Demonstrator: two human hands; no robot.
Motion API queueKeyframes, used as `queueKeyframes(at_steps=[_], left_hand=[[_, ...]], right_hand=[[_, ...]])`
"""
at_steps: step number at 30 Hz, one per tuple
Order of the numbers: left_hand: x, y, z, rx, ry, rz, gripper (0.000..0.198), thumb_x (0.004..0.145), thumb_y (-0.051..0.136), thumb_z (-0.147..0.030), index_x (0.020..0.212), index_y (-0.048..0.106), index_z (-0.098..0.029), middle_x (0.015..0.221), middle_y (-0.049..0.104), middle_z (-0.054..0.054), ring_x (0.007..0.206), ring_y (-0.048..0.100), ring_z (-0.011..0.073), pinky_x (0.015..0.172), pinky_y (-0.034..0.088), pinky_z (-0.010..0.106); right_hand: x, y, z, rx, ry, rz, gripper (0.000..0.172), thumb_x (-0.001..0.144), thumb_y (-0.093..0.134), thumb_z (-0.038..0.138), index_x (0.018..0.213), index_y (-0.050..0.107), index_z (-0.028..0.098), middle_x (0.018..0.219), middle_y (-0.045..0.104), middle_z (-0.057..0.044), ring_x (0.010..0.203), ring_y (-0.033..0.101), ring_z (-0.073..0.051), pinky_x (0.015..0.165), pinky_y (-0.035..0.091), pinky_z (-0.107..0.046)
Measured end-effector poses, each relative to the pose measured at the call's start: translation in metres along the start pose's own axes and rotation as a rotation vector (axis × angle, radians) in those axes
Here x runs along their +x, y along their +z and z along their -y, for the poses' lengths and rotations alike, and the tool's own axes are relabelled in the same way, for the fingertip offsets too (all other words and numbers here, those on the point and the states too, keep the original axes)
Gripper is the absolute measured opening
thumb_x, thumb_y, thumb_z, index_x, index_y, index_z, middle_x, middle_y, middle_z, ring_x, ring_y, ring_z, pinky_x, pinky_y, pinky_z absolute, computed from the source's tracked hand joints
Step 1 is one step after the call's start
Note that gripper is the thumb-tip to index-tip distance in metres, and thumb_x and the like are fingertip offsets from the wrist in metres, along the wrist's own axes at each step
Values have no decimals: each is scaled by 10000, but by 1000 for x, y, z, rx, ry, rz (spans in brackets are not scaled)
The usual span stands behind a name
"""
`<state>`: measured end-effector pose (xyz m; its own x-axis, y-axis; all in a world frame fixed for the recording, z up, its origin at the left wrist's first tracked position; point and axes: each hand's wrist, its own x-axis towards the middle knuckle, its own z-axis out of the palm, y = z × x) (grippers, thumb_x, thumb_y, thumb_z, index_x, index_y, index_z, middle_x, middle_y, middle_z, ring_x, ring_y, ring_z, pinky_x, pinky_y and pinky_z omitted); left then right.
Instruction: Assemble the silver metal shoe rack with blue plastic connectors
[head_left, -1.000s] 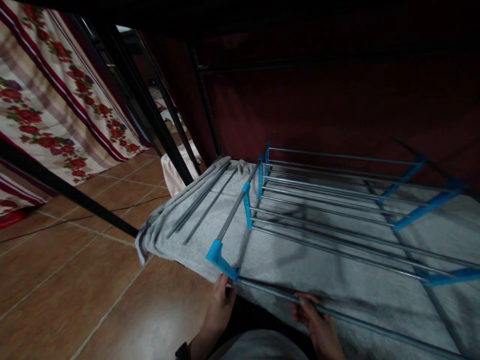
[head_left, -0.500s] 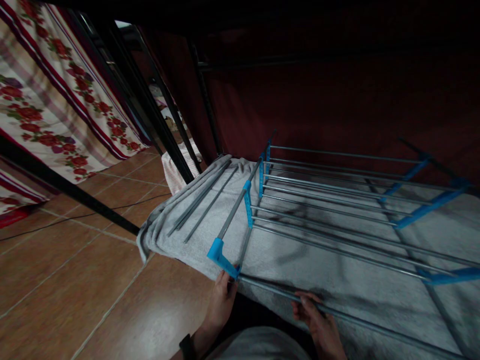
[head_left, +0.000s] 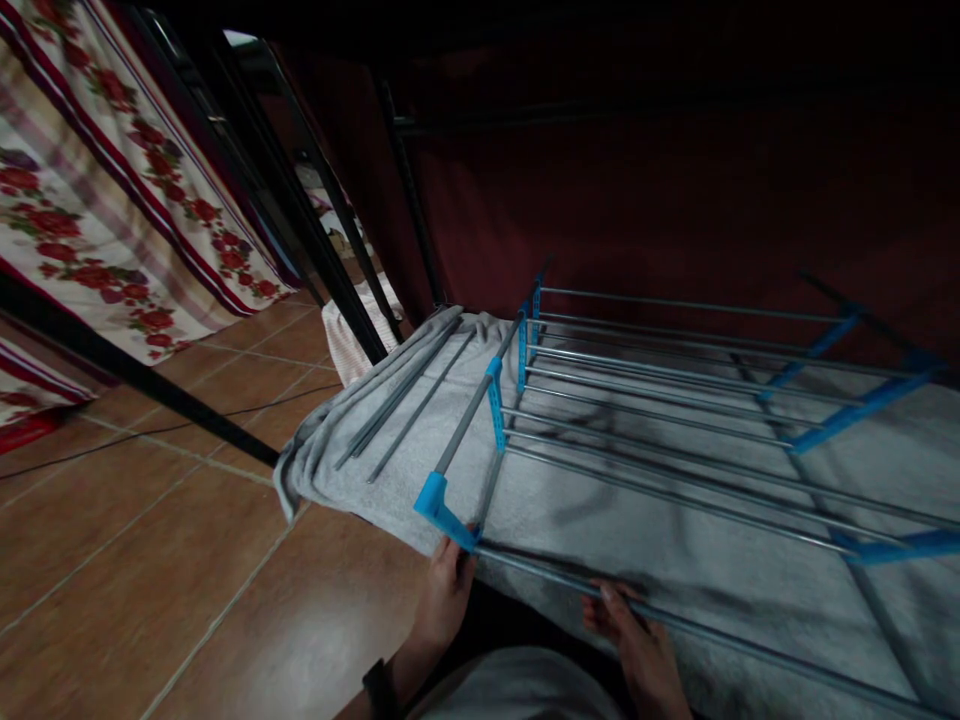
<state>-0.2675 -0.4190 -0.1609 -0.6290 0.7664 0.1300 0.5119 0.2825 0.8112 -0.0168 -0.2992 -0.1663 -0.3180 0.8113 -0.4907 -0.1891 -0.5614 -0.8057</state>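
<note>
A rack of grey metal tubes [head_left: 660,422] and blue plastic brackets lies on its side on a grey blanket [head_left: 577,515]. My left hand [head_left: 448,585] is closed at the lower tip of the nearest blue bracket [head_left: 448,518], where a tube end meets it; its fingertips are partly hidden. Further right, my right hand [head_left: 634,635] pinches the long front tube [head_left: 720,634] between thumb and fingers. Another tube joins that bracket to a second blue bracket [head_left: 496,405] behind it. On the far right, more blue brackets [head_left: 904,547] hold the other tube ends.
Several loose metal tubes [head_left: 409,395] lie on the blanket left of the rack. Black metal posts [head_left: 322,265] and a slanting black bar [head_left: 150,375] stand at the left. Tiled floor [head_left: 217,560], a thin cable [head_left: 247,411] and a flowered curtain [head_left: 112,190] lie beyond.
The camera view has shifted very slightly. Both hands keep their places on the bracket and the front tube, with hardly any movement.
</note>
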Motion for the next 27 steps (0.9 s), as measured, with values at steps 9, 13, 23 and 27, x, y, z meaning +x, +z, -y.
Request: queueKeyframes(at_steps=[9,13,23,27], left_hand=[[-1,4,2,26,23,-36,361,883,492,-225,1223,609,-206,1232,646,123,1231,574,274,1072,458,505],[-2,7,5,17,28,-25,357,899,477,-235,1235,592,-199,1256,622,134,1245,556,270,1089,439,511],[-2,10,-1,31,-42,-54,338,904,490,-316,1189,592,-166,1215,610,154,1181,565,288,1067,434,544],[-1,9,-3,35,-51,-77,317,893,484,-291,1163,596,-167,1174,615,147,1181,562,292,1059,438,543]], right_hand=[[-4,7,-1,23,47,-28,512,611,849,582,854,749,142,862,741,-136,834,709,-316,763,600,-426],[-8,13,1,51,69,-70,529,536,857,631,804,767,183,836,738,-142,813,706,-324,762,597,-454],[-15,19,7,96,112,-47,554,536,870,615,814,766,148,843,734,-142,839,710,-311,833,591,-440],[-16,23,8,112,113,-47,555,528,874,616,821,773,156,843,734,-143,825,712,-311,819,591,-447]])
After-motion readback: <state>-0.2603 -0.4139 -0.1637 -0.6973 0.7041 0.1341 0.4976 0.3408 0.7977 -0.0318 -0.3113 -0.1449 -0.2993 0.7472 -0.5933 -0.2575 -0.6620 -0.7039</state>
